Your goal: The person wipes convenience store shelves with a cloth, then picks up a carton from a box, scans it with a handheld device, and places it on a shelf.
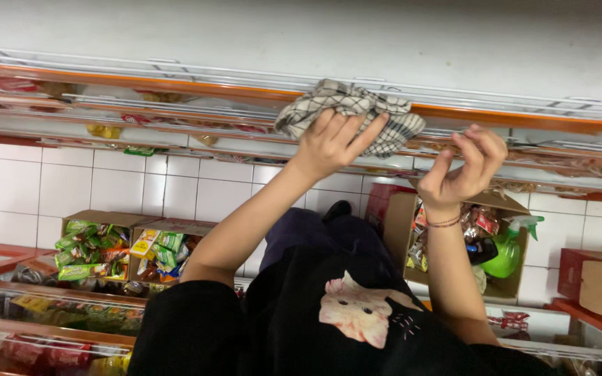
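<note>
- So the left hand (332, 143) has its fingers spread flat over a bunched-up checked cloth (350, 111), pressing it against the orange front edge of the shelf (524, 118). It's more of a flat-handed press than a fist; fingertips are splayed over the fabric.
- The cloth is grey-and-white plaid, crumpled into a wad, and sits right on that shelf edge, with white wire rails running just above it.
- The right hand (462, 170) is just beside the cloth, a bit lower than the shelf edge, fingers curled in loosely. It has nothing in it as far as I can see, and it isn't touching the cloth. There's a thin bracelet on that wrist.
- Well below the shelf, on the white tiled floor (57, 188), are open cardboard boxes of snack packets (116, 251).
- Another box, under the right hand, has a green spray bottle (506, 251) poking out.
- The person's black top has a cat graphic (360, 310).
</note>
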